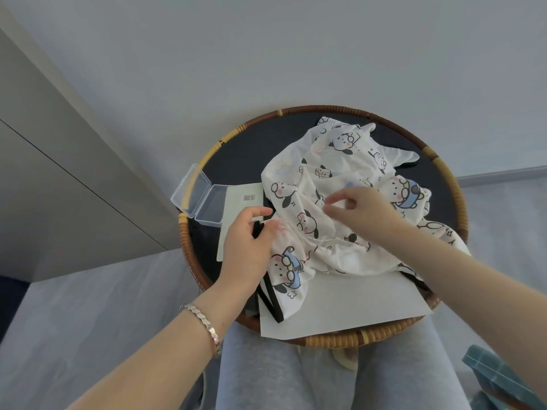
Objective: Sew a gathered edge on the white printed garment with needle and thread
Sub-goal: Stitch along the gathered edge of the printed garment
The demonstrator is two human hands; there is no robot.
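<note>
The left hand lies at the left edge of the crumpled white garment printed with cartoon dogs. Its fingers are curled and, with the thumb, close on a small black piece; whether that piece is part of the garment's trim I cannot tell. A silver link bracelet sits on that wrist.

The right hand is over the middle of the garment with its thumb and forefinger drawn towards each other just above a fold. The fingertips are blurred, so I cannot tell whether they pinch the cloth, something thin, or nothing.

The garment lies heaped in a round woven rattan tray with a dark inner surface, covering its centre and right half. A black band runs from under the cloth's near edge. Beneath the garment, at the near side of the tray, lies a white sheet of paper. Left of the garment is a pale green card with a barcode, and beside it, on the tray's left rim, an open clear plastic box.

The tray rests against the person's grey trousers. A teal checked cloth shows at lower right.
</note>
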